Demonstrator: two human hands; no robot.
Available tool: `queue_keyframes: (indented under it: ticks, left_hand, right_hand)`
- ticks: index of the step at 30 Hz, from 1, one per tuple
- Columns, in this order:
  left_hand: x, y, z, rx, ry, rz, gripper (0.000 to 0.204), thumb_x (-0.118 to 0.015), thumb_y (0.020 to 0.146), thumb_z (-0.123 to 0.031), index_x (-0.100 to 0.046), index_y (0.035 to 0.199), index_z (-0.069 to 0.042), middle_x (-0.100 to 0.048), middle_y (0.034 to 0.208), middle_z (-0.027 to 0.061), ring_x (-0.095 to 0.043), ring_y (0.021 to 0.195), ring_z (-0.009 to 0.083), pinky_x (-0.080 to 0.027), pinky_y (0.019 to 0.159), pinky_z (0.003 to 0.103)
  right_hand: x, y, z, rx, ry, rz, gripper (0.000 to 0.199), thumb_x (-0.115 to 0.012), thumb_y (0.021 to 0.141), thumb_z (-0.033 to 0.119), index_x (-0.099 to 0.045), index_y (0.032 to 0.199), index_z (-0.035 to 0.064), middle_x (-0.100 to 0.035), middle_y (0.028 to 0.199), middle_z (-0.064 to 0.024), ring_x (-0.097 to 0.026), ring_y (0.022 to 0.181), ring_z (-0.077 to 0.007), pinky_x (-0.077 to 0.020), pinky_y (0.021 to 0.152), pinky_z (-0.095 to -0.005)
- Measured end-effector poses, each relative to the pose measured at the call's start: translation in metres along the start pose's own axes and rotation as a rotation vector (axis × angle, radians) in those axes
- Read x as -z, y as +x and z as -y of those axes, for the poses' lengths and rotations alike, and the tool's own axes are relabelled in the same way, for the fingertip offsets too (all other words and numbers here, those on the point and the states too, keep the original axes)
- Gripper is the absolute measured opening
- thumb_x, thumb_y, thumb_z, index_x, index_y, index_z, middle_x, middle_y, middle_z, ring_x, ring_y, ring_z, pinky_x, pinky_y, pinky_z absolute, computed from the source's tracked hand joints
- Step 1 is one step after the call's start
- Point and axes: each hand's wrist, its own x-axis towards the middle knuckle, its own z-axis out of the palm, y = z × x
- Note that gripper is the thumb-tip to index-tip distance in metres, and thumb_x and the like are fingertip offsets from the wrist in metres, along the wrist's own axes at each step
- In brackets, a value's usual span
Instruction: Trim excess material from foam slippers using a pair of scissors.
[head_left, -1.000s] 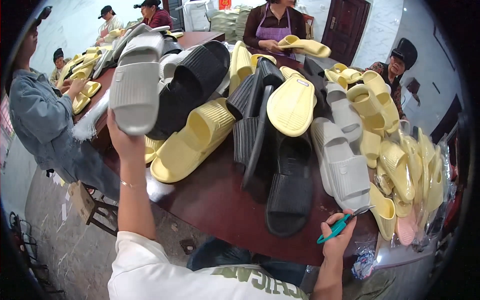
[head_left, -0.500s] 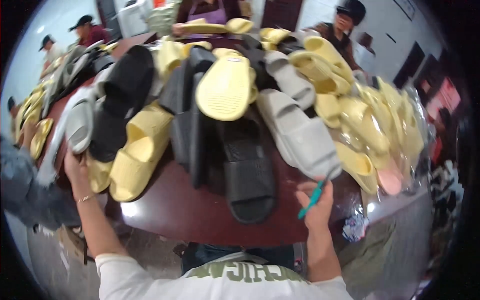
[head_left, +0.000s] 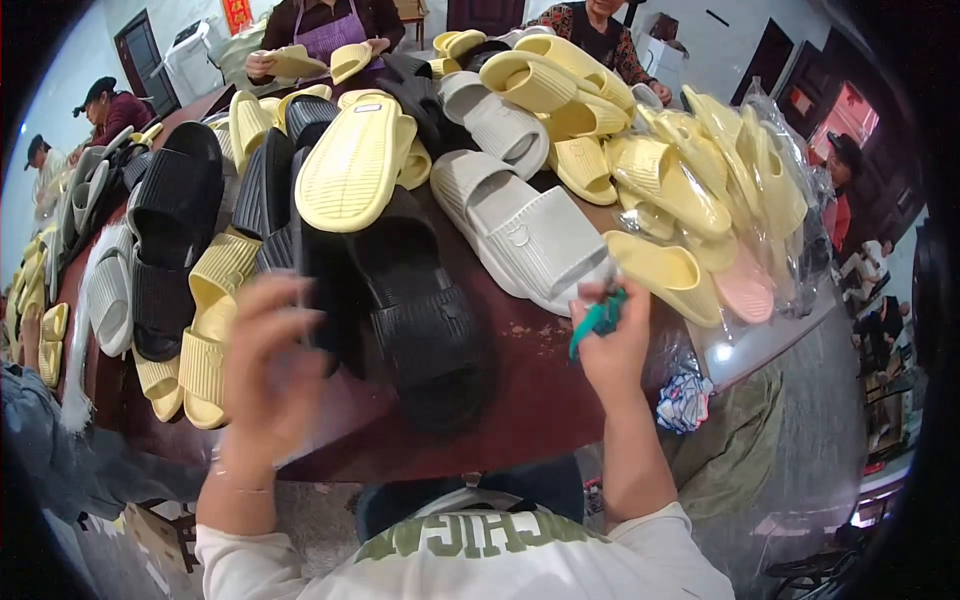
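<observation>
My left hand is raised over the table's near left part, smeared by motion. Its fingers are close to dark slippers, and whether they grip one is unclear. In my right hand is a small teal-handled tool; its tip cannot be made out. That hand is just below the near end of a light grey slipper. Between my hands lies a black slipper with a ribbed strap. Farther back, a pale yellow slipper rests sole up on the pile.
Yellow slippers, some in clear plastic, crowd the right side beside a pink one. Black slippers and yellow ones lie at left. A crumpled patterned cloth is at the dark red table's edge. Co-workers sit around.
My left hand has left the grey and yellow slippers at the far left and moved right, toward the black ones. My right hand keeps the teal-handled tool, now turned differently. The view has shifted.
</observation>
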Motion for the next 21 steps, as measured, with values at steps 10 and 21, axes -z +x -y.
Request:
queue_keyframes:
  ticks: [10,21]
  left_hand:
    - [-0.123,0.015,-0.002,-0.215,-0.021,0.666,0.043,-0.066,0.072,-0.016,-0.052,0.111,-0.005,-0.049,0.117,0.0145,-0.044,0.112,0.0323,-0.038,0.091,0.042]
    - [-0.136,0.008,0.001,-0.271,0.15,0.193,0.052,-0.064,0.071,-0.012,-0.047,0.12,-0.008,-0.041,0.125,0.0175,-0.04,0.115,0.0372,-0.037,0.095,0.042]
  right_hand:
    - [0.015,0.008,-0.017,0.398,-0.83,0.225,0.044,-0.064,0.066,-0.006,-0.043,0.102,0.0084,-0.056,0.103,-0.0146,-0.057,0.088,-0.0253,-0.0443,0.077,-0.0318]
    - [0.037,-0.015,-0.023,-0.155,-0.114,-0.281,0.042,-0.063,0.071,-0.006,-0.039,0.103,0.006,-0.051,0.089,-0.0048,-0.054,0.082,-0.0175,-0.0438,0.075,-0.0288]
